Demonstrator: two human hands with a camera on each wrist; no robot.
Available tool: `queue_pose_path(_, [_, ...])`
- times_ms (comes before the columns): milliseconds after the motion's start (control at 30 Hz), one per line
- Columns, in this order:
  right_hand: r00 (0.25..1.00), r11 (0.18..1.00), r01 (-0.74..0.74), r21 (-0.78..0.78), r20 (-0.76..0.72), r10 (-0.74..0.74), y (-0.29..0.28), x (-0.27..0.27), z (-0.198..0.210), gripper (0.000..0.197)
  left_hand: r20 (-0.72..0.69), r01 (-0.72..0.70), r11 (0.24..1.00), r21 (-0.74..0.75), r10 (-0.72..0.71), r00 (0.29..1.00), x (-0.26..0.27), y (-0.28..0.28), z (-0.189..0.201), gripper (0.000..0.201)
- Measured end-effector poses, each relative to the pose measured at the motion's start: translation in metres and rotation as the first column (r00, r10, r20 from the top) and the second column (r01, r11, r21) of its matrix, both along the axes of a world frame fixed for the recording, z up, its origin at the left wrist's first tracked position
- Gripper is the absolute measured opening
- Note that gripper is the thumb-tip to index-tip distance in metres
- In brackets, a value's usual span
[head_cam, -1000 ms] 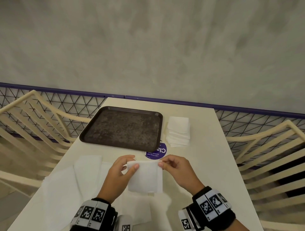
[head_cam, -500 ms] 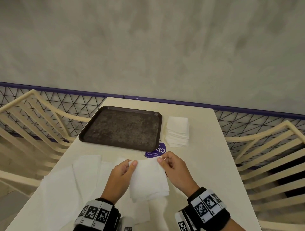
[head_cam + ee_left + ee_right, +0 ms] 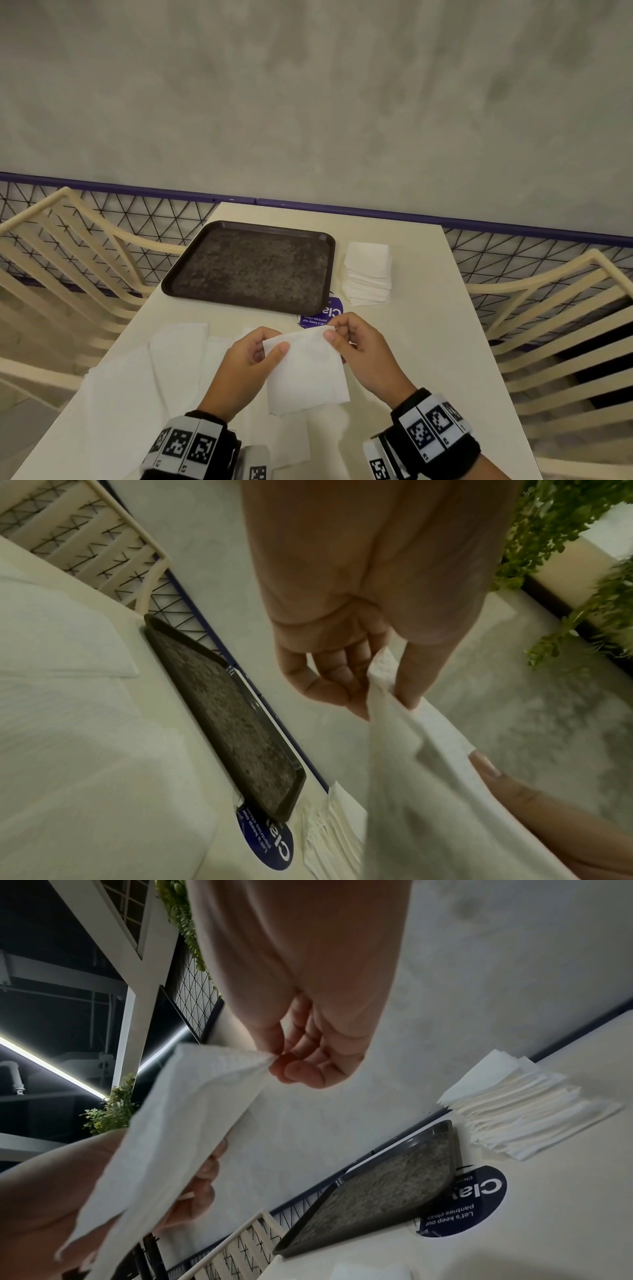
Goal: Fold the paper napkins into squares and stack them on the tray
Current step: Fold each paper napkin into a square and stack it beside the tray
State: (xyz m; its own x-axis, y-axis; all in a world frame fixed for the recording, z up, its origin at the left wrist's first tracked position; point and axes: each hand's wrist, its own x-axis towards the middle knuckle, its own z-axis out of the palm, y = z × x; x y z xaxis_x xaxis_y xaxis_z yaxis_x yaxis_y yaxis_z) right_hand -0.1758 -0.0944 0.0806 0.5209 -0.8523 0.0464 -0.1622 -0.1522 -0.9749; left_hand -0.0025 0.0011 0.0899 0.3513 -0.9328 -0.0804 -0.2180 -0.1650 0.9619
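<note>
A folded white paper napkin (image 3: 305,370) hangs above the near part of the table, held by its two top corners. My left hand (image 3: 253,359) pinches the upper left corner between thumb and fingers, as the left wrist view shows on the napkin (image 3: 404,750). My right hand (image 3: 356,346) pinches the upper right corner of the napkin (image 3: 192,1112). The dark brown tray (image 3: 253,267) lies on the table beyond my hands with nothing on it. A stack of folded white napkins (image 3: 368,270) sits on the table just right of the tray.
Several unfolded white napkins (image 3: 144,370) lie spread on the table's near left. A round blue sticker (image 3: 322,317) shows at the tray's near right corner. Cream slatted chairs (image 3: 68,260) flank the cream table (image 3: 428,342); a wire fence and grey wall stand behind.
The napkin has been lifted and tilted; its top edge moved slightly toward the tray. Both hands keep pinching the top corners and have drawn a little closer together.
</note>
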Motion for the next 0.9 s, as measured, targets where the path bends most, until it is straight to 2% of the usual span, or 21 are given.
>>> queue_pose_path(100, [0.999, 0.999, -0.026, -0.019, -0.031, 0.025, 0.000, 0.000, 0.000, 0.012, 0.127, 0.014, 1.000, 0.002, -0.014, 0.992, 0.002, -0.001, 0.001, 0.002])
queue_pose_path(233, [0.991, 0.992, -0.110, -0.059, -0.080, 0.105, 0.001, 0.000, 0.001, 0.014, 0.335, 0.084, 0.996, -0.018, -0.073, 0.939, -0.004, -0.008, 0.006, 0.019])
queue_pose_path(367, [0.986, 0.988, -0.134, -0.075, -0.108, 0.126, 0.003, 0.000, 0.001, 0.016, 0.376, 0.133, 0.989, -0.062, -0.100, 0.921, -0.007, -0.014, 0.002, 0.005])
queue_pose_path(467, [0.985, 0.987, -0.146, -0.067, -0.105, 0.139, 0.002, -0.001, 0.003, 0.014, 0.418, 0.162, 0.977, -0.141, -0.090, 0.904, -0.006, -0.015, -0.003, 0.022])
queue_pose_path(533, [0.980, 0.983, -0.171, -0.072, -0.111, 0.162, 0.003, 0.001, 0.006, 0.015, 0.486, 0.220, 0.949, -0.226, -0.086, 0.870, -0.007, -0.017, -0.005, 0.035])
queue_pose_path(633, [0.983, 0.980, -0.155, -0.124, -0.115, 0.141, 0.003, 0.005, 0.010, 0.014, 0.585, 0.289, 0.922, -0.257, -0.090, 0.806, -0.008, -0.019, -0.003, 0.043])
queue_pose_path(733, [0.989, 0.980, -0.117, -0.160, -0.106, 0.101, -0.003, 0.001, 0.013, 0.015, 0.613, 0.280, 0.928, -0.247, -0.074, 0.787, -0.003, -0.018, -0.001, 0.050])
queue_pose_path(800, [0.989, 0.977, -0.112, -0.184, -0.117, 0.091, -0.006, -0.002, 0.015, 0.014, 0.573, 0.244, 0.939, -0.242, -0.065, 0.817, -0.002, -0.018, 0.001, 0.048])
queue_pose_path(900, [0.991, 0.971, -0.086, -0.222, -0.115, 0.061, -0.009, -0.007, 0.019, 0.019, 0.496, 0.172, 0.962, -0.213, -0.045, 0.867, -0.001, -0.016, 0.003, 0.034])
